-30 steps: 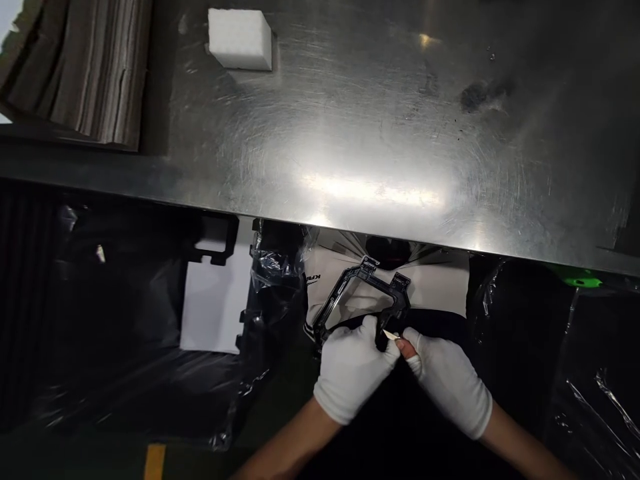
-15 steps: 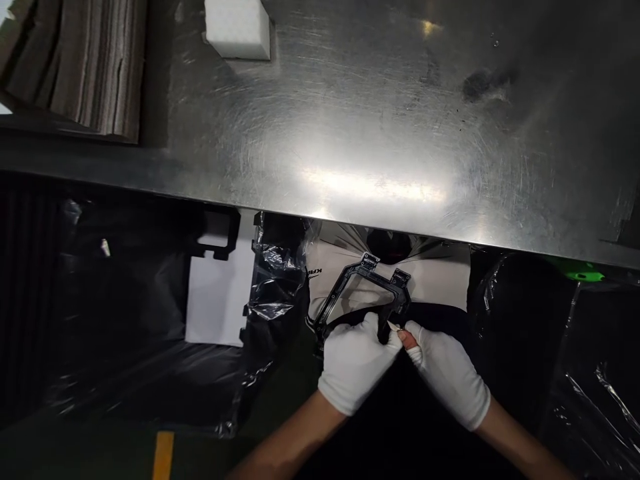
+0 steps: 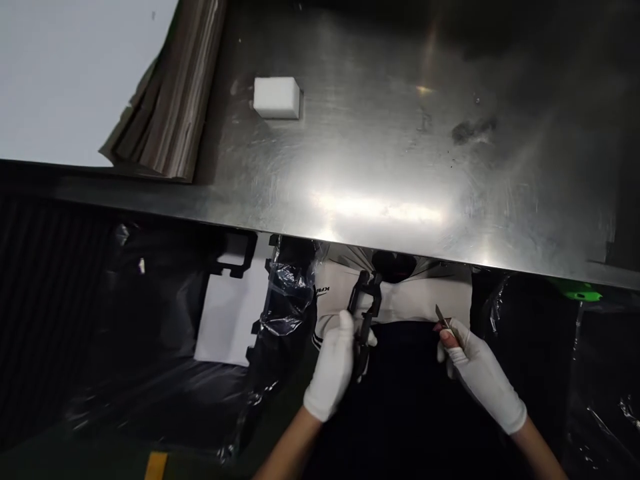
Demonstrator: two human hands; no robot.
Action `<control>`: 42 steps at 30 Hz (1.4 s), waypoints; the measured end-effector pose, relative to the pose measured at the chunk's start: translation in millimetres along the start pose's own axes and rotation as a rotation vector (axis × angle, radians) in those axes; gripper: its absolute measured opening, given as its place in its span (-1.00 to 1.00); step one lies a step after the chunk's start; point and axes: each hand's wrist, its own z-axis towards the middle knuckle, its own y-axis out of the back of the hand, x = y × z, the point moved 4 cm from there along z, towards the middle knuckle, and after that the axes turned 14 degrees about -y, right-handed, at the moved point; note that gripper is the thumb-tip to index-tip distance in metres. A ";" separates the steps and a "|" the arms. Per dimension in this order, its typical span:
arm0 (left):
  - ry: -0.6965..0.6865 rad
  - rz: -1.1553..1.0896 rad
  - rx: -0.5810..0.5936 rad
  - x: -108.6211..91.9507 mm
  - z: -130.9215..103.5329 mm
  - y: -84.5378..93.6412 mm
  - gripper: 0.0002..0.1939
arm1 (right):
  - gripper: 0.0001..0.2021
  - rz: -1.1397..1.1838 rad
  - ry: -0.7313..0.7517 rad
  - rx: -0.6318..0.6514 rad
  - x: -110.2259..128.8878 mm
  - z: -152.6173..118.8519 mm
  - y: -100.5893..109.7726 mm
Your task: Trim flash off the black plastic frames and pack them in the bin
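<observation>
My left hand [image 3: 334,363], in a white glove, is closed round a black plastic frame [image 3: 371,300], which stands tilted nearly edge-on above my lap. Apart from it on the right, my gloved right hand [image 3: 470,357] grips a small knife blade [image 3: 440,313] between bare thumb and finger, its tip pointing up and away from me. The lower part of the frame is partly hidden by my left fingers.
A metal table [image 3: 380,160] spans the far side, its edge just beyond my hands. On it are a white block [image 3: 277,98] and a stack of brown sheets [image 3: 175,100]. Left of me, a plastic-lined box holds a white sheet [image 3: 227,320]. A green object [image 3: 580,293] lies right.
My hands have moved apart, the right one going right with the blade away from the frame. My left hand has turned the frame from face-on to nearly edge-on. The camera view has shifted.
</observation>
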 end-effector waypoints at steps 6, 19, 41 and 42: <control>0.000 -0.223 0.014 -59.0 -15.9 17.1 -0.03 | -0.43 -0.211 0.152 -0.254 14.1 -8.9 55.1; -0.260 -0.535 0.555 -207.3 56.6 -43.6 -0.47 | -0.53 -0.200 0.416 -0.649 123.4 -37.1 150.2; -0.270 -0.329 0.525 -203.4 110.4 -77.8 -0.40 | -0.46 -0.974 0.472 -0.552 190.8 25.4 80.6; -0.267 -0.335 0.522 -203.5 110.2 -77.3 -0.40 | -0.45 -0.959 0.465 -0.574 190.8 25.5 83.8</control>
